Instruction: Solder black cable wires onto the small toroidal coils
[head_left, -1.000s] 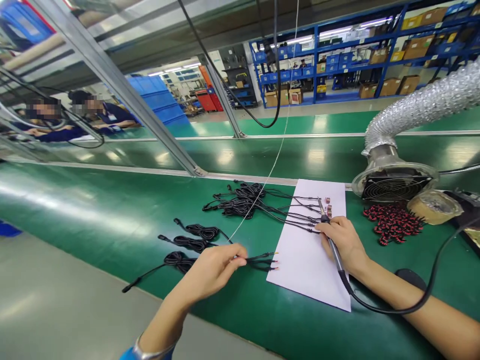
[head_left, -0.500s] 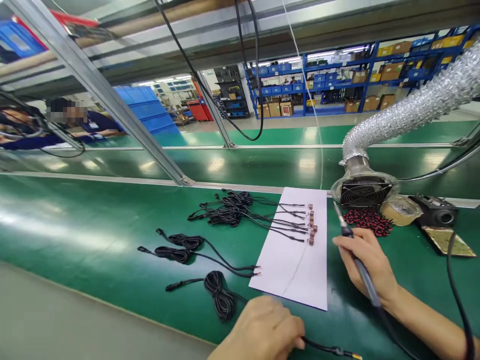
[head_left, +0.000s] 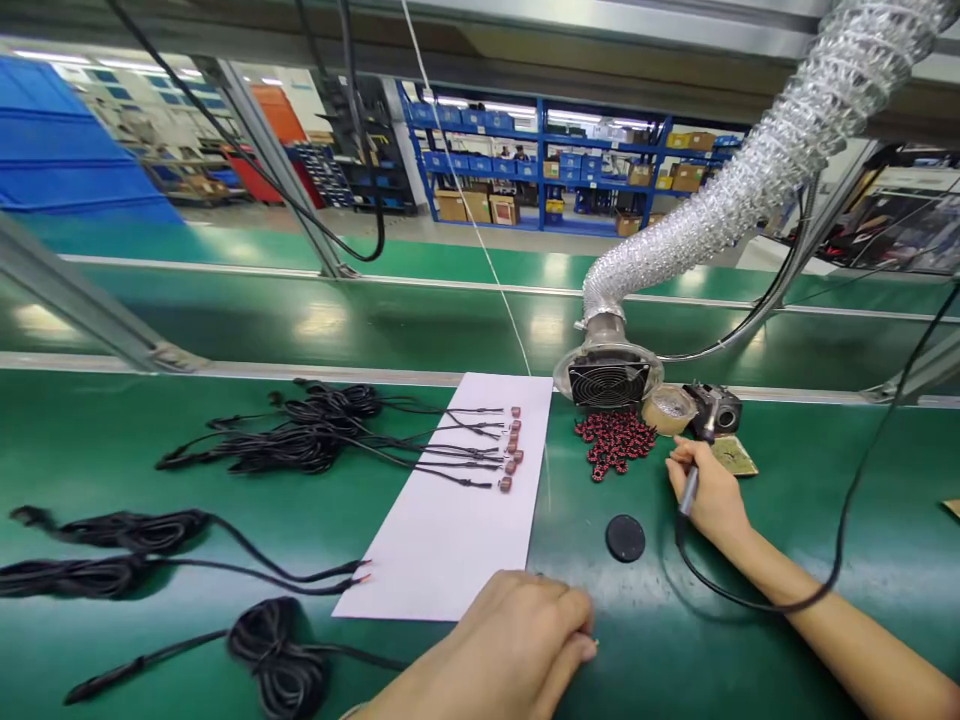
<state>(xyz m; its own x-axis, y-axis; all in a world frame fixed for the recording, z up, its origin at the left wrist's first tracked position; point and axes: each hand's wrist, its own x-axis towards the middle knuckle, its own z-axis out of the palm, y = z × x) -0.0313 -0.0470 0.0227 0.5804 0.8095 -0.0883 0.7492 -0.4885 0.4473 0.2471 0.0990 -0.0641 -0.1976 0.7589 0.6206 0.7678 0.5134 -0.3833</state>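
Right hand (head_left: 709, 495) and forearm (head_left: 862, 642) bare; left wrist (head_left: 409, 695) perhaps wears a band (head_left: 351, 712).

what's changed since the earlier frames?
Right hand carried the soldering iron from over the paper rightward to the black stand. Left hand left two cables behind, their ends on the paper, and drew a third cable right and nearer. The view swung right. Unchanged: both grips, the red-and-black pile.
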